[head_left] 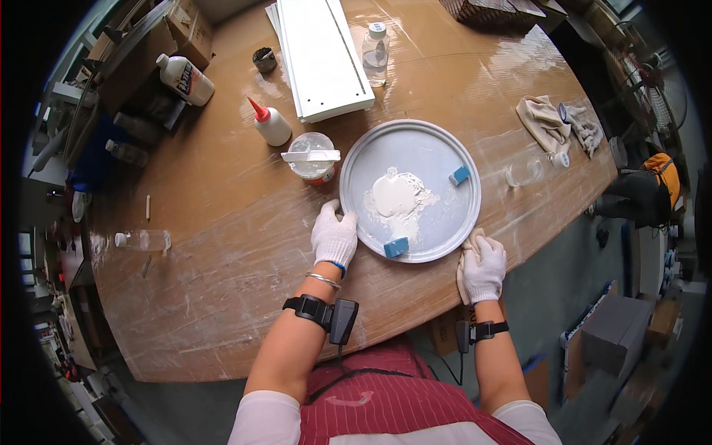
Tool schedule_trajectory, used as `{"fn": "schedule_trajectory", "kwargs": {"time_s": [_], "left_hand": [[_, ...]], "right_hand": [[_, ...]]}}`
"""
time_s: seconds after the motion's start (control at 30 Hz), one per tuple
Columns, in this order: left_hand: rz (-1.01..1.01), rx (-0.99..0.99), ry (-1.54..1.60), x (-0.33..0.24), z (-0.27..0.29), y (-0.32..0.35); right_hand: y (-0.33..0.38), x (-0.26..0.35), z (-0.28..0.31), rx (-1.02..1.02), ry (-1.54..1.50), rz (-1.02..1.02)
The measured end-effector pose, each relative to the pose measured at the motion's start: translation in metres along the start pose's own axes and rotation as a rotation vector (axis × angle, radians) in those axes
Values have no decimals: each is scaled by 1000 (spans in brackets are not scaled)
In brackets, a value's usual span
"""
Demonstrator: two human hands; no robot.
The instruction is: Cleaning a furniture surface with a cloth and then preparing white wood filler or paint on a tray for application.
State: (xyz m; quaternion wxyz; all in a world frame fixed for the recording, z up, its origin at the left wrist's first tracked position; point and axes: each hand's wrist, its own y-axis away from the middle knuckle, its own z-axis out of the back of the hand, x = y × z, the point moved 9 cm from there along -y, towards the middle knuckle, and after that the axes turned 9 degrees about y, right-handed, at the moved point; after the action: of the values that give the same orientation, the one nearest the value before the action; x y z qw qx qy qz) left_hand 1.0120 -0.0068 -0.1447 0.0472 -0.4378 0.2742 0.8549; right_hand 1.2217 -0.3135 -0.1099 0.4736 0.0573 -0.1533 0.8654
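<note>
A round grey tray [452, 141] lies on the table with a white paste puddle [394, 194] ringed by powder. Inside it are two small blue blocks, one [460, 175] near the right rim and one [396, 247] near the front rim. My gloved left hand [334, 236] rests at the tray's left edge, thumb against the rim and apart from the fingers. My gloved right hand [484, 268] is closed on a beige cloth [465, 278] by the table's front edge, just right of the tray. Part of the cloth is hidden under that hand.
Left of the tray stands a tub [315, 172] with a white scraper across it, beside a red-tipped glue bottle [271, 124]. White boards [326, 59] and a clear bottle [376, 55] stand behind. More rags [545, 124] lie right. A person [649, 189] is beyond the table.
</note>
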Motion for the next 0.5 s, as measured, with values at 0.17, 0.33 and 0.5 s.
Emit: {"fn": "schedule_trajectory", "kwargs": {"time_s": [0.17,0.33,0.5], "left_hand": [[98,-55,252,14,-44,-29],[113,-105,313,4,-49,-45],[53,-49,543,-6,-59,-32]], "right_hand": [[-26,-6,-14,21,29,-55],[-27,-3,-20,25,25,-49],[-23,-9,-18,-8,-9,-76]]}}
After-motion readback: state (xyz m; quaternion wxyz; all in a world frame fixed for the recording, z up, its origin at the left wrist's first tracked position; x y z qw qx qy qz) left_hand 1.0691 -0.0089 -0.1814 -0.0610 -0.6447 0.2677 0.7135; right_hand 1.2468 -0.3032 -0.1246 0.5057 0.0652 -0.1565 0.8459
